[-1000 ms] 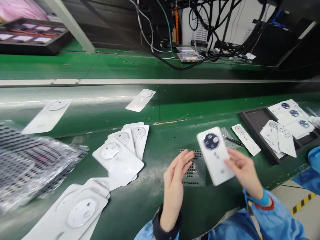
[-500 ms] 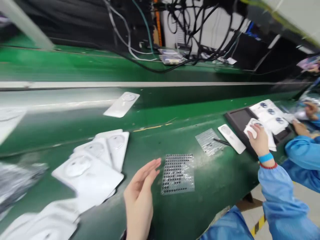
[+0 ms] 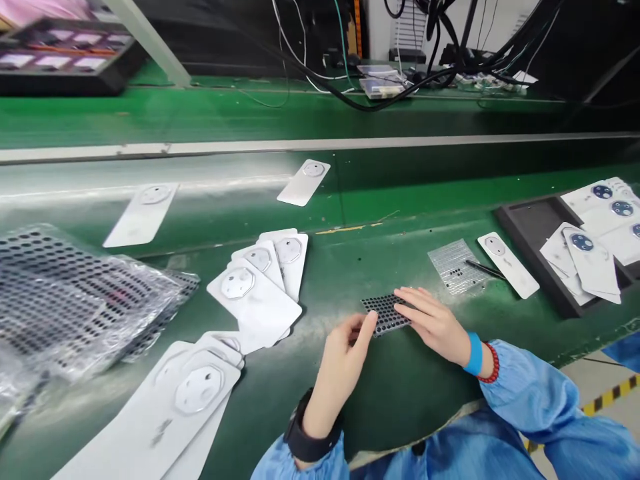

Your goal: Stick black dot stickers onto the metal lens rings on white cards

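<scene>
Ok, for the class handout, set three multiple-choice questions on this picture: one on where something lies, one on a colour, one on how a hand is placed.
1. Where does the black pen-shaped tool lie?
A) In the foam tray
B) Between a clear dotted sheet and a white card
C) On the floor

2. What colour is the beaded bracelet on the right wrist?
A) Green
B) White
C) Red

3. How is the right hand placed?
A) Flat, fingers on the black-dotted sheet
B) Raised, holding a card
C) Clenched in a fist

Answers:
1 B, the tool lies between them.
2 C, red beads show beside the blue wristband.
3 A, the fingers lie spread on the sheet.
</scene>
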{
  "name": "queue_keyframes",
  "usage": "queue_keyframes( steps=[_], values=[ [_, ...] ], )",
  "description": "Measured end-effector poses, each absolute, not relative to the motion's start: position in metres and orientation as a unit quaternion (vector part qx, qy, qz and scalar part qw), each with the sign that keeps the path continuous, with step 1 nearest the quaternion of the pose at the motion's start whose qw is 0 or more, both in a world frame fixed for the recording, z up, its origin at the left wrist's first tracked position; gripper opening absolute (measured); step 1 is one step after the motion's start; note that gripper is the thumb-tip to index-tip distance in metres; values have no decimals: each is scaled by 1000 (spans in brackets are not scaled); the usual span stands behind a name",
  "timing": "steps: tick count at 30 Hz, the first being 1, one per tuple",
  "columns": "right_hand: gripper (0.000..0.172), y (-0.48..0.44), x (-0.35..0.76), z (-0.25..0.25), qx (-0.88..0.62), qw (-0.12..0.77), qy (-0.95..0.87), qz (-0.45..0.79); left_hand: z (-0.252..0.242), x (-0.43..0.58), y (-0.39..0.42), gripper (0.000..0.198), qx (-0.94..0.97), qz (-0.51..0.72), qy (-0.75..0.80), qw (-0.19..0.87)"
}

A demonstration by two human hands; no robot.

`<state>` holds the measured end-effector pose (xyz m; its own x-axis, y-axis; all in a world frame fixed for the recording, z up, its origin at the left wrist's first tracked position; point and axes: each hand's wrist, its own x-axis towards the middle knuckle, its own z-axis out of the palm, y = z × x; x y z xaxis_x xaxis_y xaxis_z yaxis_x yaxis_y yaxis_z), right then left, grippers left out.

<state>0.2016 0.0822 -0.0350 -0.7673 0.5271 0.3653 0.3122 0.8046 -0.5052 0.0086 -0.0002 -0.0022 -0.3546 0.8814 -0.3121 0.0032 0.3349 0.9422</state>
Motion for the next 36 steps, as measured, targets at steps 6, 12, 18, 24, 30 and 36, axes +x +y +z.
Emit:
queue_keyframes(
  steps=[6,12,18,24,30,36],
  values=[
    [46,82,199,1,-213,254,-901,278,-1,13,1,27,283,540,638,470],
    [18,75,170,0,-221,357,-847,328,-2,22,1,26,258,573,640,442],
    [20,72,167,-15,-221,339,-868,288,-8,26,0,31,147,583,542,587],
    [33,76,190,-26,-164,284,-933,152,-8,34,0,38,58,590,494,636],
    [34,85,203,-39,-87,239,-966,43,-18,43,1,41,-31,615,480,624],
    [33,87,206,-42,-47,250,-967,5,-25,48,-1,33,-84,607,486,623]
  ],
)
